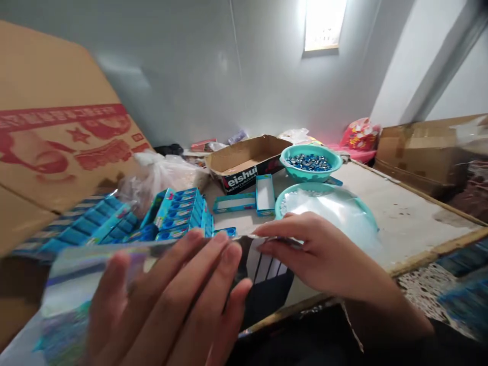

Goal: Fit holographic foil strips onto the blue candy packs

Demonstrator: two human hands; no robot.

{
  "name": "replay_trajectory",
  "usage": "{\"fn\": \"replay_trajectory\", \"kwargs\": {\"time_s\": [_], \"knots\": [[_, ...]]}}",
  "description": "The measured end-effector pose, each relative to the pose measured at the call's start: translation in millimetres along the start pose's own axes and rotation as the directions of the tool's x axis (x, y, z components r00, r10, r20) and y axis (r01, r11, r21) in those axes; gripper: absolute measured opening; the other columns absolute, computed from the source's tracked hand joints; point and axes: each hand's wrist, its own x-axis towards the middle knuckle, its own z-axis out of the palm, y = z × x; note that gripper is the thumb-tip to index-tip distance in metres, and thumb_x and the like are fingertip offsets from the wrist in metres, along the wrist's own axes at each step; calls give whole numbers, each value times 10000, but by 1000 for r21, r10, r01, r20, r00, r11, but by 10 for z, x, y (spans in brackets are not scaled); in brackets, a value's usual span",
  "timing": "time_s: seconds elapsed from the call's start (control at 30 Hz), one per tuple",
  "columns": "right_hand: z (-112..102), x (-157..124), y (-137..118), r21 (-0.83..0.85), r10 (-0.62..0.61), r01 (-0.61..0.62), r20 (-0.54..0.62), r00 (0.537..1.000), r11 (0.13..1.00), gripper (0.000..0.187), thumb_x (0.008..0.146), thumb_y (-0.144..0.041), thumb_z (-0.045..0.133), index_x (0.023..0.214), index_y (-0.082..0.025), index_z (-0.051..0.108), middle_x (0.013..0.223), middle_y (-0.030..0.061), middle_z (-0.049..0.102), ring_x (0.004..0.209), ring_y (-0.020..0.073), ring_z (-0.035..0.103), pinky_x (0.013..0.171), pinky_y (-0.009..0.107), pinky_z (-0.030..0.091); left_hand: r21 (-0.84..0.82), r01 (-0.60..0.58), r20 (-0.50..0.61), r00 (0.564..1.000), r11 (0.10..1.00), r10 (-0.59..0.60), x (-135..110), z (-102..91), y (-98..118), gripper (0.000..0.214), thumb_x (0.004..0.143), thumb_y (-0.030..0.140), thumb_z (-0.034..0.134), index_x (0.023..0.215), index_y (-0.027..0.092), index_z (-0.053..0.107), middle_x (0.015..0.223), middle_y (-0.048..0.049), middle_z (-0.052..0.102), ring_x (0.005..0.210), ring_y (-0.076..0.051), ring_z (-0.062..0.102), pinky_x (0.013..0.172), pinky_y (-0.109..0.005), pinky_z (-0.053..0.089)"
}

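Observation:
A shiny printed plastic film (70, 290) with a rainbow sheen spreads across the near left, and a dark part with pale stripes shows between the hands. My left hand (171, 300) lies over it, fingers stretched out and apart. At the film's upper edge my right hand (320, 254) is closed, thumb and forefinger pinching it. Just beyond the right hand stands a turquoise basin (366, 213) with a clear plastic sheet (324, 206) over it. Small blue boxes (183, 211) stand in rows past the left fingertips.
Behind are an open cardboard tray (247, 152), a turquoise bowl (310, 175) of blue glossy pieces, and two shallow blue box parts (265, 195). A large carton (64, 122) rises at left beside a clear bag (168, 173). The table's wooden edge (442, 251) runs along the right.

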Motion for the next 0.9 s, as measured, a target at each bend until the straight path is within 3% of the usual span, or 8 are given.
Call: {"fn": "replay_trajectory", "kwargs": {"time_s": [0.1, 0.23, 0.3, 0.5, 0.63, 0.73, 0.83, 0.9], "knots": [[138, 36, -78, 52, -74, 68, 122, 990, 996, 170, 960, -179, 581, 999, -214, 743, 827, 14, 727, 715, 133, 607, 662, 237, 435, 62, -43, 65, 997, 997, 39, 102, -27, -6, 457, 882, 176, 669, 1328, 218, 578, 1158, -42, 687, 1050, -196, 650, 1200, -506, 286], [264, 74, -52, 78, -95, 83, 177, 980, 994, 179, 971, -168, 564, 1007, -203, 735, 832, 26, 733, 766, 156, 627, 739, 256, 444, -36, 163, 158, 975, 986, -156, 28, -56, 8, 316, 932, 177, 608, 1234, 269, 625, 1067, -25, 643, 953, -163, 627, 910, -349, 497], [304, 85, -27, 86, -101, 87, 176, 979, 992, 174, 973, -162, 561, 995, -204, 728, 842, 22, 733, 786, 159, 630, 760, 261, 442, -49, 203, 208, 960, 978, -189, -28, -63, -3, 274, 950, 189, 583, 1207, 271, 632, 1079, -23, 623, 954, -152, 620, 818, -295, 498], [319, 101, 9, 63, -158, 148, 206, 966, 987, 190, 980, -124, 523, 937, -198, 692, 840, 9, 713, 797, 147, 616, 783, 272, 425, -162, 240, 305, 935, 957, -183, -13, -32, -24, 182, 965, 195, 554, 1119, 250, 633, 1025, 3, 632, 896, -101, 628, 756, -203, 491], [290, 83, 42, 58, -157, 149, 166, 974, 987, 220, 1000, -157, 493, 848, -185, 650, 755, -3, 658, 723, 131, 564, 724, 263, 397, -166, 332, 311, 911, 929, -271, 17, -21, -2, 125, 979, 303, 550, 1077, 263, 615, 980, 36, 678, 884, -102, 648, 761, -202, 483], [279, 58, 89, 68, -140, 132, 124, 982, 989, 211, 1004, -187, 504, 831, -188, 624, 731, -20, 630, 696, 123, 530, 680, 250, 376, -163, 333, 327, 907, 929, -267, 12, -40, -28, 160, 963, 391, 575, 1069, 278, 613, 934, 66, 712, 825, -102, 661, 720, -215, 473], [303, 48, 143, -46, -183, 190, 127, 975, 981, 124, 984, -151, 523, 963, -198, 636, 858, -15, 676, 797, 137, 574, 761, 278, 367, -172, 272, 331, 921, 947, -204, 18, -32, -63, 109, 973, 329, 563, 1034, 265, 627, 884, 64, 713, 777, -102, 653, 696, -234, 454], [328, 55, 169, -169, -223, 243, 130, 966, 955, 181, 963, -117, 530, 1101, -192, 619, 977, 14, 694, 878, 166, 601, 821, 315, 353, -162, 243, 322, 929, 956, -182, 32, 7, -71, 104, 979, 283, 547, 1022, 238, 630, 880, 43, 712, 768, -111, 646, 701, -252, 448]]}}
